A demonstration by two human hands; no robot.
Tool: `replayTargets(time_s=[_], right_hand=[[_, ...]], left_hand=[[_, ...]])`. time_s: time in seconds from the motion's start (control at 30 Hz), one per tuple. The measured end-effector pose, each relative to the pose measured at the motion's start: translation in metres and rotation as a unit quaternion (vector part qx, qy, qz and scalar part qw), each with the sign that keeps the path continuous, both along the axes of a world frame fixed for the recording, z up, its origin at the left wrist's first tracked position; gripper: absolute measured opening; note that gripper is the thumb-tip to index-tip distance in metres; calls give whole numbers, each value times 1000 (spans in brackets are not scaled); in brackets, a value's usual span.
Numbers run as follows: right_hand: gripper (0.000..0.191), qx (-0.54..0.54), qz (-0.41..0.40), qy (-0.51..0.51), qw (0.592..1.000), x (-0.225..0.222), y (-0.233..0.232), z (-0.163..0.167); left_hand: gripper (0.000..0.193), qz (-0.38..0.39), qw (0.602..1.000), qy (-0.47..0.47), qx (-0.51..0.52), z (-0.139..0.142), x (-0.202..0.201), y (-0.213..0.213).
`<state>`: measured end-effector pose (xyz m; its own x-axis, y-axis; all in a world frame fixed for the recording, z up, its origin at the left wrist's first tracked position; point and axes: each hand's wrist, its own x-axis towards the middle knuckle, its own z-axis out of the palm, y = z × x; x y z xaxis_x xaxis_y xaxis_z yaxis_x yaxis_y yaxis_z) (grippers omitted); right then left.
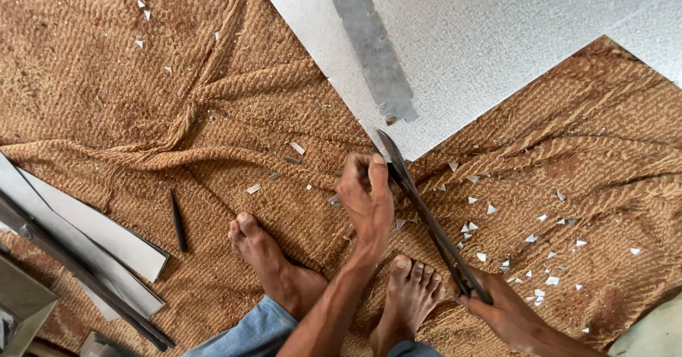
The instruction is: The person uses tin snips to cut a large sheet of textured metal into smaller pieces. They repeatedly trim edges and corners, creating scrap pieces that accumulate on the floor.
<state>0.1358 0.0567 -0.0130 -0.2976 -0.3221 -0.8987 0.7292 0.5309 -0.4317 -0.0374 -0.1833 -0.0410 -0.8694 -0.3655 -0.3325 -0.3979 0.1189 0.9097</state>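
A large pale metal sheet [483,37] lies on a brown woven mat [142,101], one corner pointing toward me. Long dark shears [426,215] run from that corner down to the lower right. My right hand [508,311] is closed around the shears' handle end. My left hand [366,193] is curled in a fist against the blade end, right at the sheet's corner; whether it also pinches the sheet edge I cannot tell. My bare feet [273,257] rest on the mat just below the hands.
Small triangular metal offcuts [497,222] are scattered over the mat to the right and upper left. A dark pointed tool [177,222] lies left of my feet. Pale metal strips [99,240] and a dark bar [71,264] sit at the left edge.
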Motion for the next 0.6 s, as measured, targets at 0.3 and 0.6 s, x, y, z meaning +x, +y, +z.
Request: replayTargets(time_s=[0.3,0.6], right_hand=[[99,-73,41,-60,995,-15,35,14],[103,-37,18,-127,991,-46,17,13]], left_hand=[[35,1,998,-68,14,34,-14,-34],[25,27,974,-75,212,41,-44,-24]])
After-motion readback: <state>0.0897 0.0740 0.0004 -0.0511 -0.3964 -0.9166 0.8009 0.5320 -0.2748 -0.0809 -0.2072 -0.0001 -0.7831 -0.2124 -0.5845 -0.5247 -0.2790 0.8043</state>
